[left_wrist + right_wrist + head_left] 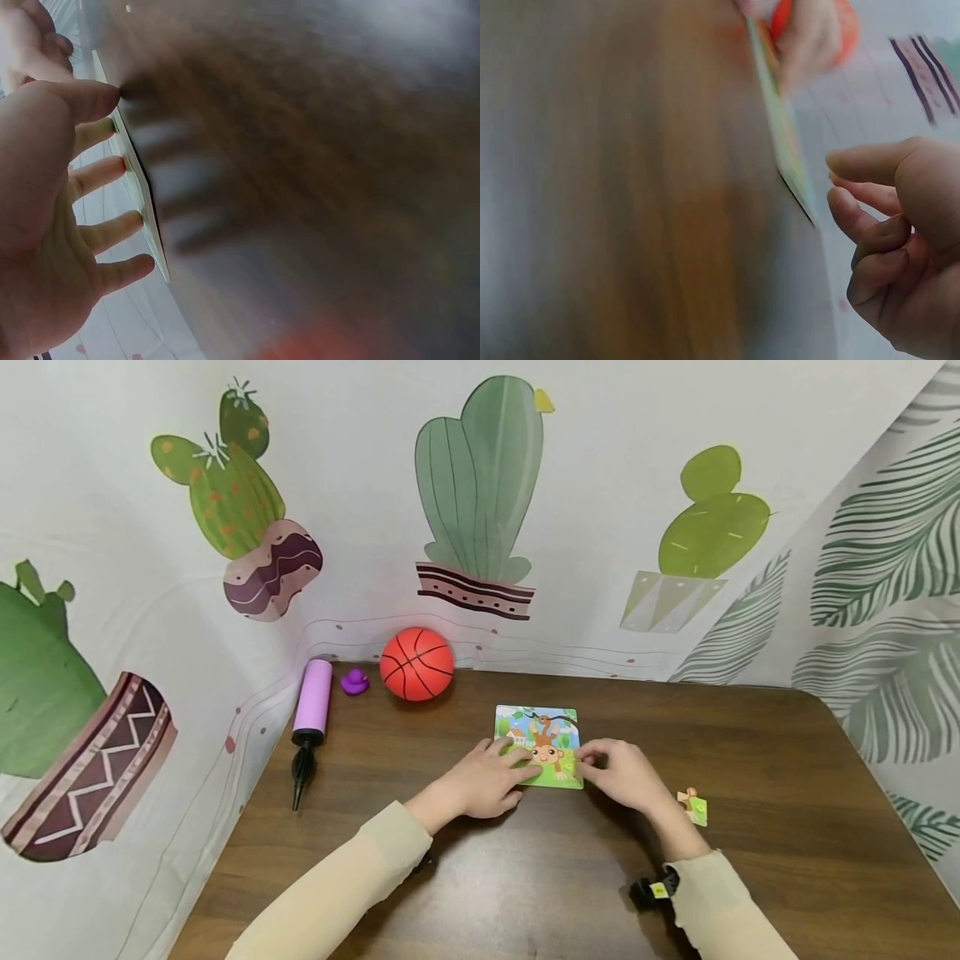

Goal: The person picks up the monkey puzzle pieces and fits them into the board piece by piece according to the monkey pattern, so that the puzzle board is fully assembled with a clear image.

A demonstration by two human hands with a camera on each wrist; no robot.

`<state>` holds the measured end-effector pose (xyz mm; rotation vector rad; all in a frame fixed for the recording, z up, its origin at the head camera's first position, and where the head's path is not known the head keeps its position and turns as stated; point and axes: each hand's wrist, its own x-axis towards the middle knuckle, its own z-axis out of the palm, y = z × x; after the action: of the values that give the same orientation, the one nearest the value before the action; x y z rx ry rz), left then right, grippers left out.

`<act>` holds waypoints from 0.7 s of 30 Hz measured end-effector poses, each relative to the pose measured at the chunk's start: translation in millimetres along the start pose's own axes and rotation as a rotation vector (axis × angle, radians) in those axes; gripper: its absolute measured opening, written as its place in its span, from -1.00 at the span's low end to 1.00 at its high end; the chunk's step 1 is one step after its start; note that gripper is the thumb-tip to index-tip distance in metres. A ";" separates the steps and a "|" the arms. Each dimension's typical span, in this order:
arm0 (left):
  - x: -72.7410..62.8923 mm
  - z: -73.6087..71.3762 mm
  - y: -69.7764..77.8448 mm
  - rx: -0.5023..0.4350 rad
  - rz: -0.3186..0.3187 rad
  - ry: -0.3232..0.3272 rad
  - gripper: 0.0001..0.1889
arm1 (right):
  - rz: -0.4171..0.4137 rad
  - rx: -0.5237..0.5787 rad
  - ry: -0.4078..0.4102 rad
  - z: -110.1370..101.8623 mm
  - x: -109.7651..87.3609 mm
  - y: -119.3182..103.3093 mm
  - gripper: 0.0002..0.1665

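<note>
A square picture puzzle board (558, 720) shows a monkey hanging from a branch. My left hand (487, 779) rests on its lower left part, with fingers spread and fairly straight. From the side, the left wrist view shows those fingertips touching the thin board (154, 232). Beside the board's right edge is my right hand (618, 772). In the right wrist view, this hand (900, 247) has loosely bent fingers, a small gap between thumb and fingertips, and nothing seen between them. A loose puzzle piece (699, 810) lies on the table to the right, partly hidden by the right forearm.
On the brown table (375, 760) stand a red ball (417, 664) with black lines and a purple rubber duck (355, 682) at the back left. A pink and black hand pump (311, 710) lies at the left. A cactus-print cloth (585, 527) hangs behind.
</note>
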<state>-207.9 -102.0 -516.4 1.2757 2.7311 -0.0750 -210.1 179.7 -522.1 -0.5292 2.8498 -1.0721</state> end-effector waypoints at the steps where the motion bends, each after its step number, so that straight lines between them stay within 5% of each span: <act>1: 0.8 -0.2 0.6 0.004 0.001 0.002 -0.45 | -0.001 -0.026 0.023 -8.2 -5.3 5.3 -0.89; 10: 5.9 -3.3 4.3 -0.026 -0.009 -0.015 -0.41 | 0.202 -0.240 -0.001 -82.2 -73.1 57.9 -0.41; 16: 9.6 -6.2 7.4 0.005 -0.030 -0.034 -0.39 | 0.271 -0.259 -0.069 -93.3 -102.0 70.9 -0.09; 21: 13.1 -6.3 9.9 0.012 -0.055 -0.043 -0.40 | 0.248 -0.263 -0.057 -93.5 -108.6 75.5 -0.18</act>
<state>-209.2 -85.1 -511.8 1.1876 2.7337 -0.1233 -146.1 327.8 -507.9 -0.2041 2.9226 -0.6381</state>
